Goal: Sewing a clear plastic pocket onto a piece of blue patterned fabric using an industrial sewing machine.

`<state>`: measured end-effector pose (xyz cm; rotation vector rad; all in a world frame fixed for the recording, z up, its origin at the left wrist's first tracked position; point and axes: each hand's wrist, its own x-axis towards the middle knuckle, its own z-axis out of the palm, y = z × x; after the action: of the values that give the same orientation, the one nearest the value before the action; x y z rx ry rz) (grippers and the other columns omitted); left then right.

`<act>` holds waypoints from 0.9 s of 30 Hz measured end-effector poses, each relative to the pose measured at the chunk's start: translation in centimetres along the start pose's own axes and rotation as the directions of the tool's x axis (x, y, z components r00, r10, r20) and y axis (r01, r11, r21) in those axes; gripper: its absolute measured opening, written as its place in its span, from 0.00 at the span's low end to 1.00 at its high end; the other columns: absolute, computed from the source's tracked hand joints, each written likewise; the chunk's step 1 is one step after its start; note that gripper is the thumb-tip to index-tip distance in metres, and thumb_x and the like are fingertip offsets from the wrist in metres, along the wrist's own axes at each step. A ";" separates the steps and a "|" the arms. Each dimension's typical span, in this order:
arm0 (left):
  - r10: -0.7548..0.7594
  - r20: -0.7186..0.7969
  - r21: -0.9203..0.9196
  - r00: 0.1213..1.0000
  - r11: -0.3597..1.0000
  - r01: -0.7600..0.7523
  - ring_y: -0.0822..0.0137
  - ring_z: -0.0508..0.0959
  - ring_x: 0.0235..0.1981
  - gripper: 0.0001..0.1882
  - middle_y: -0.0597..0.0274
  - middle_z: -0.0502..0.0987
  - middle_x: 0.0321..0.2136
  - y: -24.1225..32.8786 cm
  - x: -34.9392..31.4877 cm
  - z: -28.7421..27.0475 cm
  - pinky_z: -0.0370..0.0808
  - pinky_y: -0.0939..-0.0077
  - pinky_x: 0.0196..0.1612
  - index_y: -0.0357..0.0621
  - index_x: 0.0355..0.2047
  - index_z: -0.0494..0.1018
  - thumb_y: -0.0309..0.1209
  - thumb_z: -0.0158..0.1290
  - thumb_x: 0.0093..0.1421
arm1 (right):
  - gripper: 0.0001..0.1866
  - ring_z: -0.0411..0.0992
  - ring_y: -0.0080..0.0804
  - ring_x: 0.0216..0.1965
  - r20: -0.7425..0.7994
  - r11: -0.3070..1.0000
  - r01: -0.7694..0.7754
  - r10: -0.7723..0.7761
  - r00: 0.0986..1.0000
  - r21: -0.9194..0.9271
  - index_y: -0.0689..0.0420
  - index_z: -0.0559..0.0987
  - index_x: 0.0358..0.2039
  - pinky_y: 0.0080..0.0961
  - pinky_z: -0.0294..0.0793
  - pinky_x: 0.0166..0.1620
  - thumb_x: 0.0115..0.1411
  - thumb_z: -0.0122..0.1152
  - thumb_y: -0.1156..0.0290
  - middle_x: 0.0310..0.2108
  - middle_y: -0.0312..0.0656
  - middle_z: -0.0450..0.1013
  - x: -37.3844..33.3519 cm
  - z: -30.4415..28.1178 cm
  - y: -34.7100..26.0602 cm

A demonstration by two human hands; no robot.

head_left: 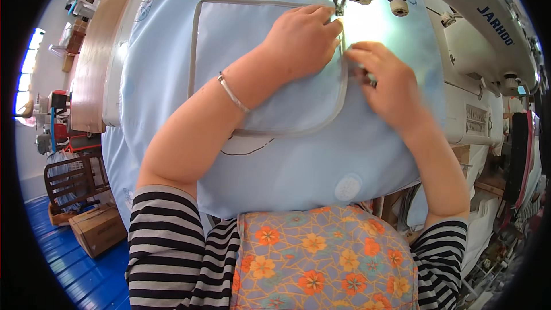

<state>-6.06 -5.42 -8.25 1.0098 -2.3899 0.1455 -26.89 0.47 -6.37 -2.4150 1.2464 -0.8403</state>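
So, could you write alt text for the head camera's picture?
At a sewing machine, someone's left fingers rest on a grey-edged blue patch lying on pale-blue cloth, close to the machine's metal foot; the right fingers are bent beside the patch's right edge.

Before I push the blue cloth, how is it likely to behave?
The blue cloth looks likely to flop, since it hangs in soft folds at the left. Its smooth sheen suggests it may slide easily. Pushed, it could bunch, as the left hand rests on its grey-edged patch.

Striped black and grey sleeves [163, 247], an orange-flowered apron [324, 258] and a silvery bangle [230, 92] are worn.
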 end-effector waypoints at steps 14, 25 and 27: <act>-0.033 0.172 -0.090 0.985 0.995 0.049 0.52 0.74 0.56 0.17 0.54 0.76 0.53 -1.0 -1.2 -2.4 0.72 0.59 0.58 0.42 0.49 0.76 0.32 0.52 0.61 | 0.22 0.79 0.30 0.30 -0.006 0.979 0.143 -0.145 0.989 -0.146 0.59 0.81 0.40 0.24 0.81 0.35 0.42 0.63 0.88 0.46 0.39 0.79 0.3 1.2 -0.4; -0.710 -0.148 0.057 0.688 0.688 0.723 0.51 0.72 0.59 0.19 0.49 0.73 0.58 -2.7 -22.1 -14.9 0.68 0.64 0.62 0.37 0.55 0.73 0.28 0.53 0.65 | 0.20 0.80 0.31 0.31 -0.054 0.975 0.167 -0.176 0.983 -0.148 0.58 0.81 0.41 0.24 0.81 0.36 0.45 0.65 0.86 0.46 0.41 0.79 1.0 1.9 1.1; -0.740 -0.224 0.093 0.634 0.631 0.770 0.51 0.72 0.60 0.19 0.48 0.73 0.58 -3.5 -25.6 -16.0 0.67 0.64 0.63 0.36 0.56 0.73 0.30 0.53 0.66 | 0.20 0.80 0.31 0.31 -0.058 0.970 0.174 -0.186 0.981 -0.171 0.58 0.81 0.41 0.23 0.81 0.36 0.45 0.65 0.86 0.46 0.40 0.80 1.1 2.0 1.1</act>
<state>18.02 13.04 -8.22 1.9305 -1.6231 0.1236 -25.87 -1.03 -8.08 -2.6858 1.1781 -0.9168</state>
